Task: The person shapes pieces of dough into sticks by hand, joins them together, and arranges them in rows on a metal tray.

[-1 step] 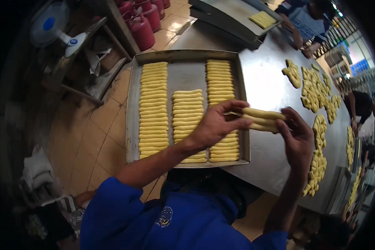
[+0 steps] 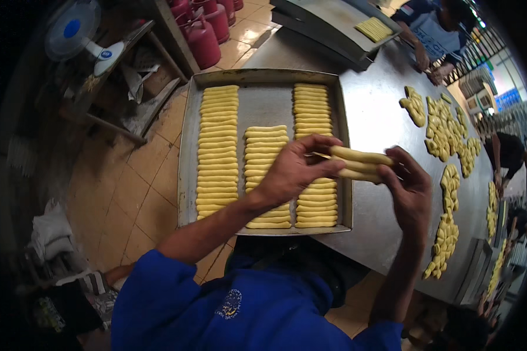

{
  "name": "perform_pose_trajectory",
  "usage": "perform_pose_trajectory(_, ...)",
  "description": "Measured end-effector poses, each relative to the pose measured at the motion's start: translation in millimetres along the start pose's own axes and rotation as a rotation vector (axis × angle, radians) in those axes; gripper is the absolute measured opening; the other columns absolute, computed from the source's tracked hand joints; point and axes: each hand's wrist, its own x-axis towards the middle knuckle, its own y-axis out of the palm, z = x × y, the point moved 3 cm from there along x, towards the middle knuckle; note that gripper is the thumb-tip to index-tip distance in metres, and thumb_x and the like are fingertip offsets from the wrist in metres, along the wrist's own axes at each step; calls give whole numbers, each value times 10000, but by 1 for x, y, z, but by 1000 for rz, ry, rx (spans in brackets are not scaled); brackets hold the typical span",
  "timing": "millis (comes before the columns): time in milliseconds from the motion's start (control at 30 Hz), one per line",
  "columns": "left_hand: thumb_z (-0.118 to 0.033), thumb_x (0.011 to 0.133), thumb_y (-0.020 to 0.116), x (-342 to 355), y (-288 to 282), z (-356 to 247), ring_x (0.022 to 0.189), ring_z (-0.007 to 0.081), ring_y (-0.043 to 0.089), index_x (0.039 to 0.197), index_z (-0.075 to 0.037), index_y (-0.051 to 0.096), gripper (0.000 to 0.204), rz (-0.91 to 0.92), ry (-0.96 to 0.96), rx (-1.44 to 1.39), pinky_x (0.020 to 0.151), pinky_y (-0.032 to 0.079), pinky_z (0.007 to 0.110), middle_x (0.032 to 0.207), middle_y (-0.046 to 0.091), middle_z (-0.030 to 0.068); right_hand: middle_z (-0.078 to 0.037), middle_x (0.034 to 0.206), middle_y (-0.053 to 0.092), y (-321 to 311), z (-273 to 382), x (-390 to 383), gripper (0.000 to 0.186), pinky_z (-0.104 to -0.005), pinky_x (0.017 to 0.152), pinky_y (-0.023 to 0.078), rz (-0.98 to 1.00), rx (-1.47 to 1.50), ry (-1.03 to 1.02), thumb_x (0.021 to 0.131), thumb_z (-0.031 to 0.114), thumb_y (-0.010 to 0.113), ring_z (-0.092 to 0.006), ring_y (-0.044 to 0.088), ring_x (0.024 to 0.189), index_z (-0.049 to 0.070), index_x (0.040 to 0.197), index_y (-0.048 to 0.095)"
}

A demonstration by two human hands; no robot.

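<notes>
Hands [image 2: 348, 175] | both closed on dough sticks [image 2: 360, 164] | above tray [image 2: 187, 175]

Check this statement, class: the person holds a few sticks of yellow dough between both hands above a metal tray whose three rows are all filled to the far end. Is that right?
Not quite. In the head view the left hand and right hand do hold the dough sticks above the metal tray, but only the two outer rows reach the far end. The middle row stops short, leaving bare tray beyond it.
</notes>
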Motion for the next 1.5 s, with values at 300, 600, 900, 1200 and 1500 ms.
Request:
perform_pose_trajectory(300, -81, 972, 761, -16, -154, -67, 930, 134, 727, 1281, 7, 680, 331, -409, 63, 437, 846, 631, 242, 1094, 706, 97, -192, 1133, 751, 140, -56, 127, 445, -294, 801, 609, 327, -2, 102, 988, 207, 758, -207, 765, 913, -58, 1330, 655)
perform_pose_trajectory(600, -154, 991, 703, 14, -201, -31, 907, 140, 692, 1297, -15, 676, 337, -575, -13, 1040, 828, 582, 291, 1079, 712, 85, -124, 1008, 748, 191, -119, 165, 334, -310, 694, 572, 246, -213, 160, 948, 182, 768, -182, 714, 755, -2, 1224, 732)
perform_pose_trajectory(900, -132, 979, 686, 14, -200, -30, 957, 223, 707, 1279, 1, 673, 328, -558, -40, 1216, 888, 567, 364, 1062, 736, 141, -151, 1028, 764, 198, -117, 162, 356, -363, 817, 578, 267, -510, 9, 942, 235, 777, -240, 733, 866, 24, 1227, 741)
perform_pose_trajectory(1200, -142, 968, 665, 14, -184, -42, 1229, 332, 620, 1373, -10, 635, 427, -286, -173, 1633, 1086, 464, 453, 1323, 651, 207, -183, 1159, 738, 195, -97, 152, 251, -447, 867, 560, 360, -896, -160, 943, 169, 705, -365, 716, 1029, 7, 1131, 741)
perform_pose_trajectory(1500, -462, 1131, 327, -30, -169, -24, 1610, 319, 197, 1611, 9, 344, 673, -19, -52, 2136, 1313, 37, 589, 1679, 338, 201, -160, 1668, 384, 174, -125, 93, 642, -582, 1311, -54, 517, -1110, -456, 1139, 386, 213, -281, 179, 1618, -49, 1596, 328)
